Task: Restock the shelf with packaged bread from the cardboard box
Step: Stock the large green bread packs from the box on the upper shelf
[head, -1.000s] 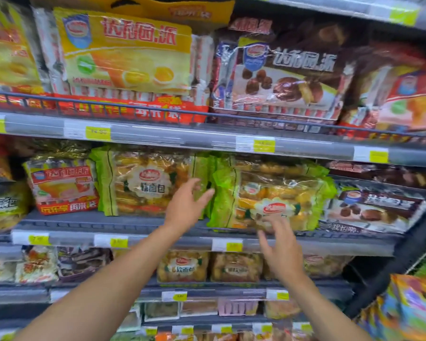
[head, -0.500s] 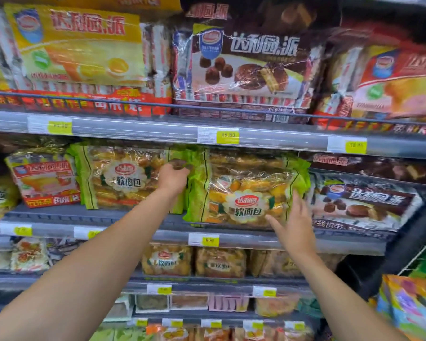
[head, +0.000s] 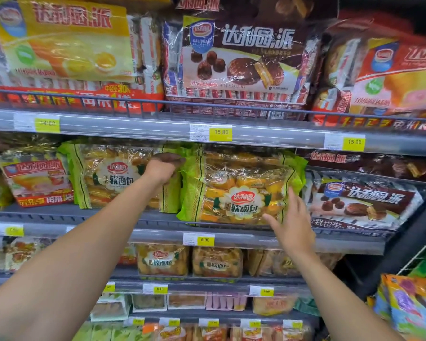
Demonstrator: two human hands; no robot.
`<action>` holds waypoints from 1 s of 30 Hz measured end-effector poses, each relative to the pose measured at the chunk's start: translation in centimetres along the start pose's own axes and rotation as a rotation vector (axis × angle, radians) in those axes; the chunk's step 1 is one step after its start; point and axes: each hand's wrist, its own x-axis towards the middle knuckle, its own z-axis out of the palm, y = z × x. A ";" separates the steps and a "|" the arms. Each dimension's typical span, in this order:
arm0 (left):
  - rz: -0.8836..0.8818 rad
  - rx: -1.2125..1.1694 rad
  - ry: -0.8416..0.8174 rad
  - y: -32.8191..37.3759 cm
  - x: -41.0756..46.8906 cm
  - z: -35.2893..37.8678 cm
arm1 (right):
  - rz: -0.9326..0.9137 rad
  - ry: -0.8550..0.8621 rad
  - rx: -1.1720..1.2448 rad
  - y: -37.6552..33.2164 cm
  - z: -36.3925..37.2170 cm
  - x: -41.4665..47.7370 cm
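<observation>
The bread pack (head: 241, 193) stands on the middle shelf (head: 35, 214), at its front edge. The right hand (head: 293, 222) lies flat with straight fingers against the pack's front. The left hand (head: 162, 168) curls at its top-left corner; the grasp cannot be determined. Expect light, soft contents in slippery film. Support both sides and do not squeeze.

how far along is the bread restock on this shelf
Looks done: the left bread bag and right bread bag sit on the middle shelf. In hand: the right hand presses open on the right one; the left hand curls between them. Left: unknowable, no cardboard box in view.
</observation>
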 end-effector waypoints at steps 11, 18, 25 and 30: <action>1.117 1.105 0.136 -8.0 -8.3 5.6 | -0.224 0.246 -0.271 -1.7 0.3 -1.6; 0.873 1.353 0.030 -7.3 -4.8 5.5 | -0.323 0.064 -0.341 -1.6 0.5 0.5; 0.876 1.368 -0.060 -6.1 -2.5 5.3 | -0.307 0.040 -0.338 -1.8 0.6 2.2; 0.886 1.350 -0.051 -6.2 -3.4 5.3 | -0.308 0.021 -0.338 -1.6 0.5 1.6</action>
